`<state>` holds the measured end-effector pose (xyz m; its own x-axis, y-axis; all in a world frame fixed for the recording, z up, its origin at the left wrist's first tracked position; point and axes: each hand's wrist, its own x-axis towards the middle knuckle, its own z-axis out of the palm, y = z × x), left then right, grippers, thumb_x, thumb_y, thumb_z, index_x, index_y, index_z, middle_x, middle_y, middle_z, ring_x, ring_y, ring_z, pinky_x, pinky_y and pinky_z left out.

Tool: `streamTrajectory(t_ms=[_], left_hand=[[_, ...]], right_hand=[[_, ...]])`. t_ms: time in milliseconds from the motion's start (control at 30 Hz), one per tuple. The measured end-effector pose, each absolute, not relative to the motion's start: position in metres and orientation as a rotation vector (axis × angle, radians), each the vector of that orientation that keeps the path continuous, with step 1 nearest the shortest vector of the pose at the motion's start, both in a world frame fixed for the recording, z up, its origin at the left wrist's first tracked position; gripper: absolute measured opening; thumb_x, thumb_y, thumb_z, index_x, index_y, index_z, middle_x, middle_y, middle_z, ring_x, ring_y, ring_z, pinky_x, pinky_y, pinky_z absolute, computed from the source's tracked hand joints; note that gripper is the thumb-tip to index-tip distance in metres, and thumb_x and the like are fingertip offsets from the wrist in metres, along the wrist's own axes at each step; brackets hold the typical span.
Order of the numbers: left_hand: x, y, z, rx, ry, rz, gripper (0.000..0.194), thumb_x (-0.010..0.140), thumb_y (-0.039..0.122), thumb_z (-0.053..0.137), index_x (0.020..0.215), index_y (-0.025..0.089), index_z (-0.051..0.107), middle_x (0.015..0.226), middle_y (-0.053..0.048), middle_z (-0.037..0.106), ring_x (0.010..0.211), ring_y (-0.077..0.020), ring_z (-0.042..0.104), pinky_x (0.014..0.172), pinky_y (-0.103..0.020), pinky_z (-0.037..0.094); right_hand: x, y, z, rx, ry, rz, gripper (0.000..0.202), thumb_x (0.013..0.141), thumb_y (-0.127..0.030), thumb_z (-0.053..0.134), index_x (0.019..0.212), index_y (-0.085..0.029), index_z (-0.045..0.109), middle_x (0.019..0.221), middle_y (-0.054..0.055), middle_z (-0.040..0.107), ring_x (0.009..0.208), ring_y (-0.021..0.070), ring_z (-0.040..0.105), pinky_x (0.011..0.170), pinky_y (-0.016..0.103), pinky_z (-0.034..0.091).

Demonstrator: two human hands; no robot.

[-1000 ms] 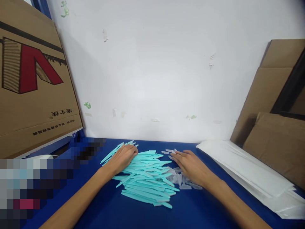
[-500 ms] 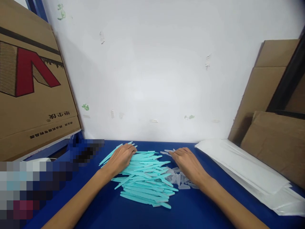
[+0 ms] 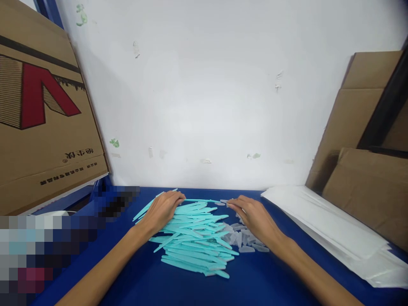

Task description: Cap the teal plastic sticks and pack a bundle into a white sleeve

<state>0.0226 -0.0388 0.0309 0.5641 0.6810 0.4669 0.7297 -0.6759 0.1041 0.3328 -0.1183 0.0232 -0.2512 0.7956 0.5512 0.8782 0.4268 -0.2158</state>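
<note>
At the far side of a pile of turquoise eyebrow razors (image 3: 194, 242), my left hand (image 3: 164, 208) is closed on one slim turquoise eyebrow razor (image 3: 200, 200). Its free end points right, toward the other hand. Fingertips pressed together, my right hand (image 3: 250, 212) pinches a small clear plastic cap (image 3: 230, 201), largely covered by the fingers. The razor's tip lies close to that cap; whether they touch I cannot tell. More translucent caps (image 3: 242, 238) lie loose below my right wrist, at the right edge of the pile.
A blue tabletop (image 3: 191, 291) meets a white wall (image 3: 204, 97) at the back. White sheets (image 3: 325, 229) lie on the right, beside brown cardboard (image 3: 369, 191). A large printed carton (image 3: 47, 148) stands at the left.
My left hand has lifted a razor off the far side of the pile, level and pointing right. My right hand has drawn a cap from the back few and turned its fingertips toward the razor.
</note>
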Motion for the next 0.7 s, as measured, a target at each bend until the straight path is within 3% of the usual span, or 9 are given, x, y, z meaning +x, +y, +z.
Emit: streamTrajectory(t_ms=[267, 467, 700], left_hand=[[0.0219, -0.0401, 0.0317, -2.658, -1.213, -0.783, 0.03, 0.103, 0.026, 0.037, 0.107, 0.021, 0.066, 0.103, -0.005, 0.073, 0.092, -0.0209, 0.066, 0.079, -0.03, 0.047], [0.0219, -0.0389, 0.0299, -2.653, -1.177, -0.819, 0.032, 0.103, 0.028, 0.035, 0.107, 0.021, 0.066, 0.103, -0.005, 0.073, 0.091, -0.0208, 0.068, 0.078, -0.03, 0.049], [0.0229, -0.0409, 0.0298, -2.705, -1.173, -0.928, 0.031, 0.102, 0.029, 0.037, 0.104, 0.023, 0.067, 0.103, -0.003, 0.074, 0.092, -0.0203, 0.069, 0.078, -0.028, 0.049]], right_hand=[[0.33, -0.1203, 0.0257, -1.317, -1.94, -0.153, 0.029, 0.1, -0.037, 0.048, 0.116, -0.029, 0.071, 0.106, 0.003, 0.076, 0.094, 0.0248, 0.07, 0.082, 0.038, 0.055], [0.3246, -0.1214, 0.0216, -1.271, -1.913, -0.248, 0.032, 0.101, -0.039, 0.046, 0.11, -0.027, 0.074, 0.097, 0.003, 0.078, 0.086, 0.0241, 0.072, 0.08, 0.039, 0.055], [0.3224, -0.1209, 0.0185, -1.227, -1.894, -0.134, 0.024, 0.098, -0.035, 0.053, 0.108, -0.029, 0.074, 0.098, -0.001, 0.078, 0.082, 0.0236, 0.07, 0.073, 0.037, 0.055]])
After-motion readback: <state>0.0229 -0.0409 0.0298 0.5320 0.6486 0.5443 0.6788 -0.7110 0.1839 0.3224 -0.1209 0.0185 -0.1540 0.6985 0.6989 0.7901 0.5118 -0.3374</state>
